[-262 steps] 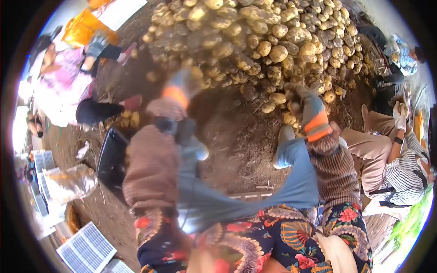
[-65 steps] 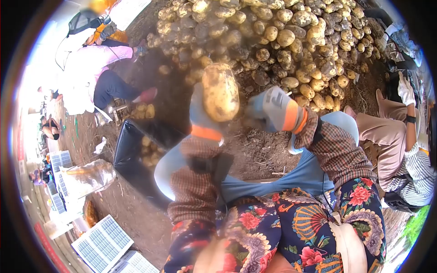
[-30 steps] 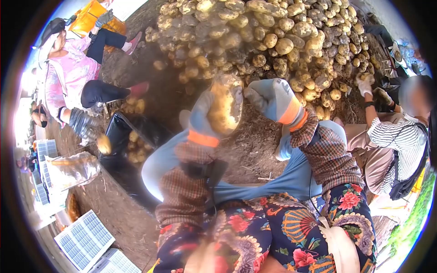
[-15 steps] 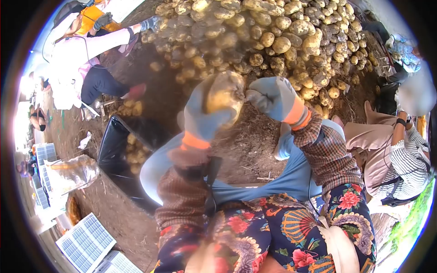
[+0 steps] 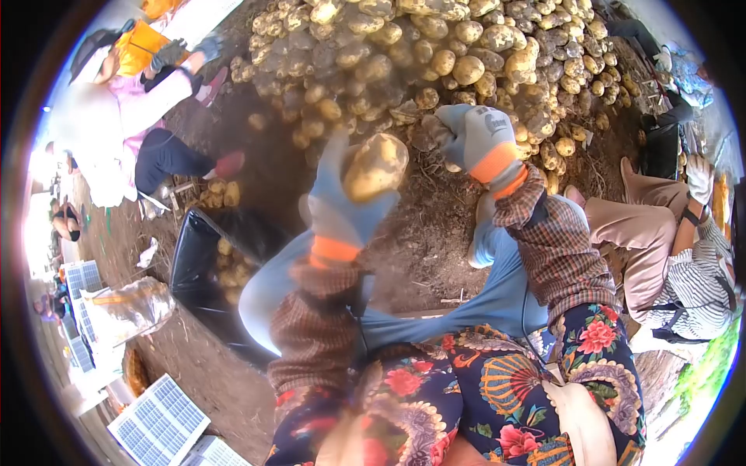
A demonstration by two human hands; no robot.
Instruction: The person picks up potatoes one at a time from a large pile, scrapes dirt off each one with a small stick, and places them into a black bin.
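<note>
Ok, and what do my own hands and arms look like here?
The left hand and right hand wear grey-and-blue gloves with orange cuffs; the right glove has dark printing on its back. Brown checked fabric covers both forearms. Above it, the upper sleeves are dark with red flowers and scrolling patterns.

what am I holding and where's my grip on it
Your left hand holds a potato by its lower end and side; whether your right hand holds anything is unclear.
</note>
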